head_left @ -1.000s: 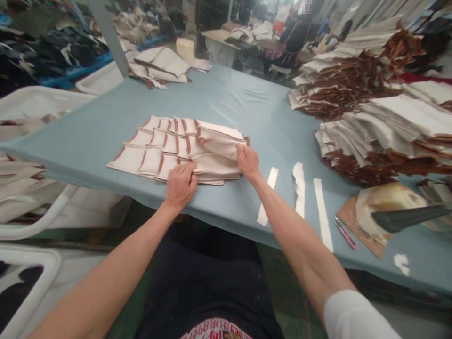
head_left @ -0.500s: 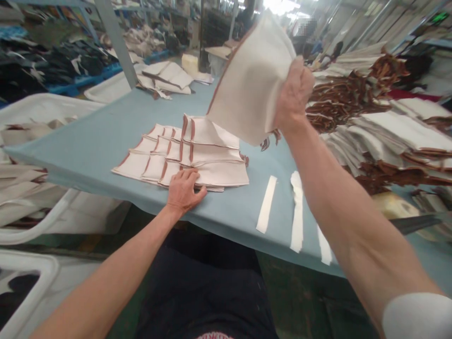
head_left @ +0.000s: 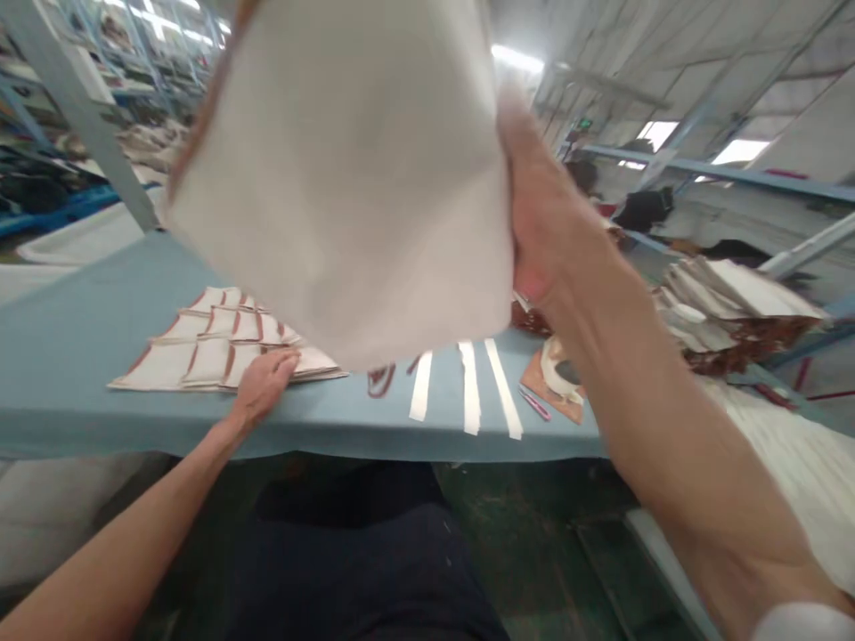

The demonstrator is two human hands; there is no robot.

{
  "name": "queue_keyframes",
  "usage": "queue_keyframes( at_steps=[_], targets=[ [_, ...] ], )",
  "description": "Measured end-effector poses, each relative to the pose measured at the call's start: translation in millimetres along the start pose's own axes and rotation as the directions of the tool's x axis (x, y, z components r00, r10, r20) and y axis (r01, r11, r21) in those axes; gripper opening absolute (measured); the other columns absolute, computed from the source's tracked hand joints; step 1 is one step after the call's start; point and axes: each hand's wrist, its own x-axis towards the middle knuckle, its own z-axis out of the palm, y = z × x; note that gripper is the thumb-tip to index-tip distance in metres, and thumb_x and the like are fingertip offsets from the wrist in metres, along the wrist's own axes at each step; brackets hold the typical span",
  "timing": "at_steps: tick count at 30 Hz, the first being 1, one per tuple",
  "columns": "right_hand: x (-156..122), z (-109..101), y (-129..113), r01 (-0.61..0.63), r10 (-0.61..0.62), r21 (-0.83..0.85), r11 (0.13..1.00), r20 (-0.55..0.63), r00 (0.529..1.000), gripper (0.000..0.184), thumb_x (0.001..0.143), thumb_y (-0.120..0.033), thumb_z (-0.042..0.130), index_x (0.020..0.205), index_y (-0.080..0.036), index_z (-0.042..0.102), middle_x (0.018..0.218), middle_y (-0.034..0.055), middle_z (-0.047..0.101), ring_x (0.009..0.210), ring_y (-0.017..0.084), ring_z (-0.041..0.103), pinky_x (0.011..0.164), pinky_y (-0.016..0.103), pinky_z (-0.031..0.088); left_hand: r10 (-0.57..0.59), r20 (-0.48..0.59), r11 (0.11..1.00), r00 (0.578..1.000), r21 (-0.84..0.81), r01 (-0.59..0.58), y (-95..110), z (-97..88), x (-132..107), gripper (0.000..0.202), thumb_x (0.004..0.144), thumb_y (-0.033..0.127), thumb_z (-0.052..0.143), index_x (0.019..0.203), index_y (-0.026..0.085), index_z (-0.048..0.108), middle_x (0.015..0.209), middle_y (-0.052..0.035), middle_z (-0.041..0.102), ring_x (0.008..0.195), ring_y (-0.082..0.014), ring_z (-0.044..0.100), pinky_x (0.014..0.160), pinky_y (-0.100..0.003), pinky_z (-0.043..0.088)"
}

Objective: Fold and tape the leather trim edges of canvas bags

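Note:
My right hand (head_left: 541,205) is raised high and closed on the right edge of a cream fabric panel (head_left: 361,178) with a brown edge. The panel is close to the camera and hides the middle of the view. My left hand (head_left: 264,383) lies with fingers stretched out on overlapping cream panels (head_left: 207,343) with brown borders. These panels lie fanned in rows on the blue-green table (head_left: 73,356). The raised panel covers their right part.
Three white strips (head_left: 470,392) hang over the table's front edge. Right of them are a roll of tape (head_left: 561,369) on a brown piece and a pink tool (head_left: 534,403). More fabric stacks (head_left: 741,303) stand at the right. A metal post (head_left: 84,116) rises at the back left.
My right hand has lifted the fabric panel higher and nearer to the camera. The view has turned up and to the right. My left hand stays on the laid-out panels.

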Motion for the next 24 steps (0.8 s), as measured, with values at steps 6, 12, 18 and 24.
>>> queue_keyframes(
  at_steps=[6,12,18,24],
  targets=[
    [-161.7,40.4,78.6,-0.231,0.226,0.019,0.973,0.143,0.964,0.043,0.086,-0.057,0.083,0.081,-0.018,0.066,0.069,-0.0028,0.060,0.059,0.009,0.052,0.050,0.019,0.040,-0.171,0.040,0.928,0.984,-0.329,0.174,23.3,-33.6,-62.9,0.046,0.107,0.056,0.062,0.124,0.015,0.072,0.119,-0.0119,0.079,0.101,-0.0256,0.078,0.090,-0.046,0.066],
    [-230.5,39.2,140.5,-0.105,0.130,-0.256,0.961,0.081,0.988,0.032,0.098,-0.042,0.066,0.077,-0.018,0.066,0.064,-0.0032,0.057,0.057,0.010,0.047,0.052,0.021,0.037,-0.164,0.113,0.895,0.980,-0.401,0.196,77.5,-28.0,-181.6,0.054,0.095,0.066,0.065,0.109,0.017,0.083,0.107,-0.0128,0.086,0.098,-0.0311,0.081,0.090,-0.041,0.065],
    [-248.5,39.3,157.8,0.280,-0.250,-0.486,0.828,0.127,0.960,0.022,0.106,-0.028,0.062,0.089,-0.020,0.074,0.071,-0.0003,0.073,0.059,0.013,0.064,0.059,0.023,0.045,0.074,-0.192,0.951,0.979,-0.282,-0.127,129.3,0.9,-223.9,0.019,0.105,0.034,0.063,0.106,0.022,0.078,0.114,-0.0058,0.082,0.104,-0.0209,0.078,0.090,-0.027,0.061],
    [-254.6,46.3,173.0,0.425,-0.469,-0.614,0.665,0.099,0.877,0.017,0.111,-0.024,0.059,0.099,-0.021,0.070,0.072,0.0008,0.075,0.057,0.015,0.067,0.060,0.026,0.048,0.326,-0.355,0.935,0.876,-0.011,-0.353,132.0,12.9,-235.8,0.024,0.101,0.014,0.067,0.123,0.022,0.072,0.127,-0.0065,0.077,0.116,-0.0178,0.075,0.106,-0.027,0.057]
  ],
)
